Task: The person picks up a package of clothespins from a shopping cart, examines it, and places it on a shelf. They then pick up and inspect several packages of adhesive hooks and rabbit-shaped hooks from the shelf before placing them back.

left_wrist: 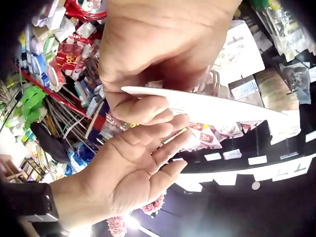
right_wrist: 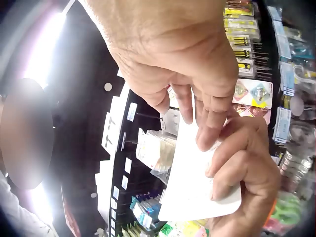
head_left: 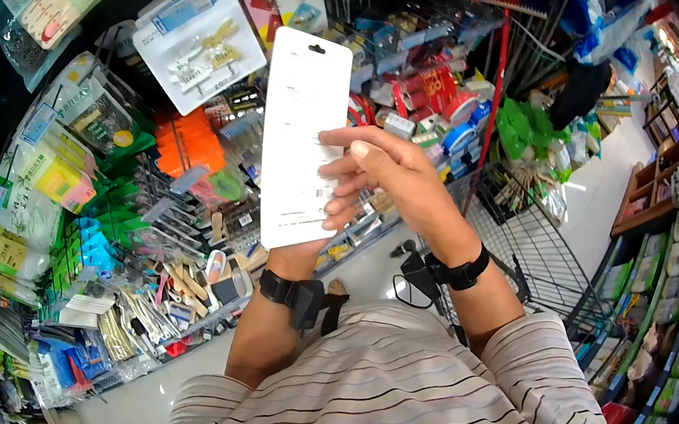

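Note:
A white hang-tab card [head_left: 305, 120], printed with small lines of text and a slot at its top, stands upright before the person's chest. My left hand [left_wrist: 163, 44] grips its lower part, with curled digits at the face and edge; in the head view the card hides most of this hand. The right hand [head_left: 393, 172] is at the card's right side, its fingers [head_left: 350, 137] fairly straight and overlapping the printed face. In the right wrist view, the right fingertips lie along the card's far end, close to the left hand's curled fingers [right_wrist: 232, 158].
Store racks crowd the left and front, with a white pack of hooks [head_left: 202, 45], orange packs [head_left: 188, 147] and red packs [head_left: 426, 90]. A black wire shopping cart [head_left: 527, 238] stands to the right. Beyond it, more shelves [head_left: 659, 283] line the aisle floor [head_left: 578, 185].

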Available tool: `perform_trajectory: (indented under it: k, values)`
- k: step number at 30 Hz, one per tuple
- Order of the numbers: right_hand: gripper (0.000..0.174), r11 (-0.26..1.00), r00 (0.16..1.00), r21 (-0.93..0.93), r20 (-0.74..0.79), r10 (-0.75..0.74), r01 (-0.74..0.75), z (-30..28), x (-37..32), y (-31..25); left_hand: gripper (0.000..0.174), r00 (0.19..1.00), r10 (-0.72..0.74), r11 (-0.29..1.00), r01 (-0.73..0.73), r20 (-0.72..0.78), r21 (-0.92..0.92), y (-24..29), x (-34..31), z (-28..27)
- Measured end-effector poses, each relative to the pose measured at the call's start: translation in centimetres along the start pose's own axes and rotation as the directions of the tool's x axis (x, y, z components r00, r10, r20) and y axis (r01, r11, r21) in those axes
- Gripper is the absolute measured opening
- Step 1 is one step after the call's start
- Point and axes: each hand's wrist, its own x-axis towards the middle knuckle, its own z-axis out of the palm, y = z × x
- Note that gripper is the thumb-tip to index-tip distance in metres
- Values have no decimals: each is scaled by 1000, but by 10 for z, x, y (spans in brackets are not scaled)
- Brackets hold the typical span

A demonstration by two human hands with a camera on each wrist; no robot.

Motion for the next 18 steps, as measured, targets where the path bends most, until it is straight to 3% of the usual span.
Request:
perform_trajectory:
  k: [4, 5, 9, 12, 14, 18]
  values:
    - [41, 997, 996, 38, 46, 71, -73, 0, -22, -1, 53, 1000, -3, 999, 1, -28, -54, -16, -12, -9]
    - [41, 999, 1000, 32, 30, 0, -1, 1, -25, 4, 53, 999, 14, 997, -17, -44, -71, -20, -15, -8]
    - [42, 1000, 999, 21, 43, -21, 20, 0, -35, 5, 57, 999, -27, 995, 24, -32, -98, -25, -19, -9]
    - [42, 999, 996, 19, 81, 40, -41, 0, -39, -3, 51, 997, 59, 998, -57, -49, 34, -28, -24, -2]
    - [42, 999, 998, 46, 58, 22, -24, 1, -37, -1, 43, 967, 214, 946, -169, -141, 276, -28, -26, -4]
    - [41, 997, 997, 38, -58, -59, 61, 2, -31, 8, 22, 834, 527, 676, -295, -163, 676, -21, -19, 3]
